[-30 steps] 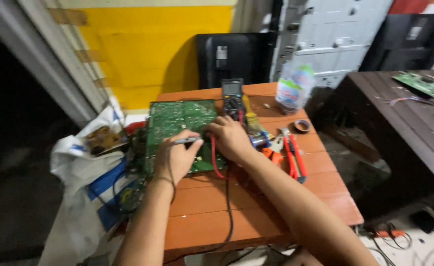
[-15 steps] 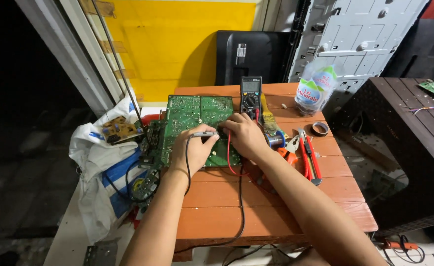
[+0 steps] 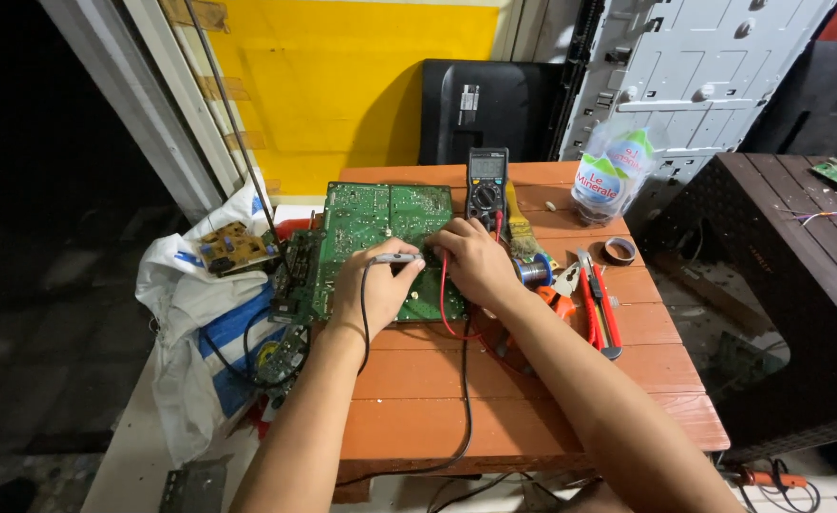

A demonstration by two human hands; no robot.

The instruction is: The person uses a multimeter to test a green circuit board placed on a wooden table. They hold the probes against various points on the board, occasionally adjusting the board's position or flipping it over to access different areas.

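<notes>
A green circuit board (image 3: 371, 228) lies on the orange slatted table (image 3: 532, 399). My left hand (image 3: 373, 290) rests on the board and holds a black test probe (image 3: 397, 258) whose lead runs back along my arm. My right hand (image 3: 473, 261) sits on the board's right part, gripping a red-leaded probe (image 3: 444, 285) pressed to the board. A dark multimeter (image 3: 487, 182) stands just behind my right hand.
Red-handled pliers (image 3: 597, 309), a solder spool (image 3: 532, 271), a tape roll (image 3: 620, 250) and a plastic water bottle (image 3: 611, 180) lie to the right. A white bag (image 3: 190, 313) with another board (image 3: 236, 247) hangs at the left. A dark table (image 3: 798, 266) stands at right.
The camera view has shifted and settled, so the table appears more centred. Both hands stay on the board with the probes, shifting only slightly.
</notes>
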